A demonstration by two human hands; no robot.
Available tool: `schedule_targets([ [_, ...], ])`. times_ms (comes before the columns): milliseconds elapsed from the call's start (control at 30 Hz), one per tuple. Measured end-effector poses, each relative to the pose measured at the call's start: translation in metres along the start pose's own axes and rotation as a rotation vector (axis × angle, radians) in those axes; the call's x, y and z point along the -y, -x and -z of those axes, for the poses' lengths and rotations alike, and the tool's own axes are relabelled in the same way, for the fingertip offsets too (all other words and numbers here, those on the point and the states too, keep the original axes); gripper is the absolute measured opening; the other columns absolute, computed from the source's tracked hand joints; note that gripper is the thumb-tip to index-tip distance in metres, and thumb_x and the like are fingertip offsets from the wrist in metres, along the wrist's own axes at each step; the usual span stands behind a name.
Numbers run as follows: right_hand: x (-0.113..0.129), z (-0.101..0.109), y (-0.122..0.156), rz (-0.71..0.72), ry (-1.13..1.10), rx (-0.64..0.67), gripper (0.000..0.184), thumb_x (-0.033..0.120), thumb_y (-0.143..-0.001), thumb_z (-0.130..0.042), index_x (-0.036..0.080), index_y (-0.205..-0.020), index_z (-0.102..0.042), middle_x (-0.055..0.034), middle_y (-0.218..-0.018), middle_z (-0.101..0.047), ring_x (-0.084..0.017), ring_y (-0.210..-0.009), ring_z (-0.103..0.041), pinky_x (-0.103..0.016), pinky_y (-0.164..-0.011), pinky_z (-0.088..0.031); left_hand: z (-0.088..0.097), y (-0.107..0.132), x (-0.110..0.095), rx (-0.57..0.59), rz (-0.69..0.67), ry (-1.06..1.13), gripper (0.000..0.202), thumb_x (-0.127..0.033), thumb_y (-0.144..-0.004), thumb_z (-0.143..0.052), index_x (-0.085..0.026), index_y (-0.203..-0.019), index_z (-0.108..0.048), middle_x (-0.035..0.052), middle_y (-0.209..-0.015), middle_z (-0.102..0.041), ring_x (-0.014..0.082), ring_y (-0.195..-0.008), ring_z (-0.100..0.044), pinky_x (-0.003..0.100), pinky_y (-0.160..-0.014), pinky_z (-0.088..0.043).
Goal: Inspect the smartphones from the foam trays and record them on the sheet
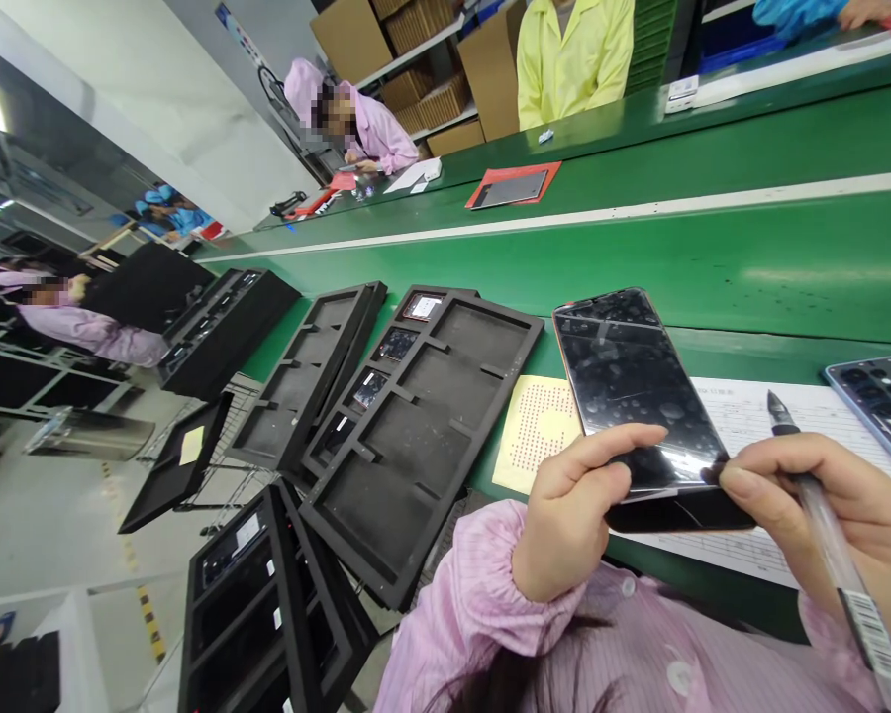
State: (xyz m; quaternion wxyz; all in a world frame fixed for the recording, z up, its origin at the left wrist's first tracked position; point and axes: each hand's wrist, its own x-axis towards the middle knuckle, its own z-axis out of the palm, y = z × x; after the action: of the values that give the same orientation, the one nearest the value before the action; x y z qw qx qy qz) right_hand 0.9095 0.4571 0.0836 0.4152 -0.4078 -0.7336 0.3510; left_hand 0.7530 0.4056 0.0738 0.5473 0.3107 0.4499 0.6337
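A black smartphone (pixel 631 386) with a glossy dark screen lies tilted over the green bench edge. My left hand (pixel 575 520) grips its near end, thumb on the glass. My right hand (pixel 824 515) pinches the phone's near right corner with the thumb and also holds a clear pen (pixel 832 555), tip pointing up. Under the phone lie a white printed sheet (pixel 757 416) and a pale yellow perforated pad (pixel 539 426).
Black foam trays (pixel 431 436) with compartments overlap at the bench's left; more trays (pixel 267 604) stand lower left. A second phone (pixel 883 406) lies at the right edge. People in pink and yellow coats work along the green conveyor (pixel 713 248), which carries a red-edged tray (pixel 512 186).
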Motion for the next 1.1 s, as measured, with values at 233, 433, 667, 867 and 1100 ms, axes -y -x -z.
schedule_targets([
  [233,-0.005,0.002,0.002,0.067,0.058,-0.036,0.021,0.039,-0.086,-0.059,0.025,-0.07,-0.058,0.0036,-0.057,-0.056,-0.011,-0.044,-0.048,-0.021,-0.038,-0.035,0.003,0.006,0.0,0.053,0.011,-0.09,0.03,-0.02,-0.081,-0.051,-0.023,-0.103,-0.071,0.0028,-0.097,-0.07,0.0201,-0.088,-0.061,0.031,-0.081,-0.048],
  [433,0.001,-0.002,0.005,-0.087,0.078,-0.095,0.024,0.045,-0.081,-0.061,0.025,-0.067,-0.057,0.0009,-0.056,-0.052,-0.014,-0.044,-0.044,-0.024,-0.039,-0.035,0.005,0.009,0.002,0.065,-0.005,-0.128,0.032,-0.028,-0.082,-0.052,-0.021,-0.108,-0.07,0.0059,-0.093,-0.068,0.0258,-0.096,-0.059,0.037,-0.084,-0.049],
  [667,0.024,-0.012,0.01,-0.233,0.104,-0.152,0.016,0.033,-0.087,-0.051,0.025,-0.073,-0.051,0.0008,-0.064,-0.05,-0.015,-0.052,-0.044,-0.025,-0.05,-0.038,0.007,0.008,0.007,-0.006,-0.057,-0.145,0.042,-0.045,-0.082,-0.056,-0.023,-0.117,-0.065,0.0063,-0.095,-0.067,0.0275,-0.1,-0.057,0.036,-0.08,-0.05],
  [867,-0.004,-0.001,0.005,-0.131,0.038,-0.063,0.022,0.042,-0.079,-0.06,0.025,-0.065,-0.058,0.0015,-0.057,-0.054,-0.014,-0.044,-0.046,-0.022,-0.039,-0.038,0.009,0.008,0.008,-0.017,-0.056,-0.144,0.046,-0.048,-0.082,-0.057,-0.024,-0.121,-0.062,0.0056,-0.096,-0.066,0.0268,-0.099,-0.056,0.035,-0.08,-0.049],
  [1100,0.001,-0.004,0.005,-0.169,0.03,-0.137,0.033,0.051,-0.083,-0.058,0.023,-0.066,-0.057,0.001,-0.061,-0.055,-0.013,-0.048,-0.046,-0.021,-0.043,-0.04,0.009,0.008,0.009,-0.018,-0.087,-0.143,0.043,-0.044,-0.083,-0.057,-0.025,-0.121,-0.062,0.0052,-0.099,-0.066,0.0267,-0.102,-0.055,0.035,-0.082,-0.048],
])
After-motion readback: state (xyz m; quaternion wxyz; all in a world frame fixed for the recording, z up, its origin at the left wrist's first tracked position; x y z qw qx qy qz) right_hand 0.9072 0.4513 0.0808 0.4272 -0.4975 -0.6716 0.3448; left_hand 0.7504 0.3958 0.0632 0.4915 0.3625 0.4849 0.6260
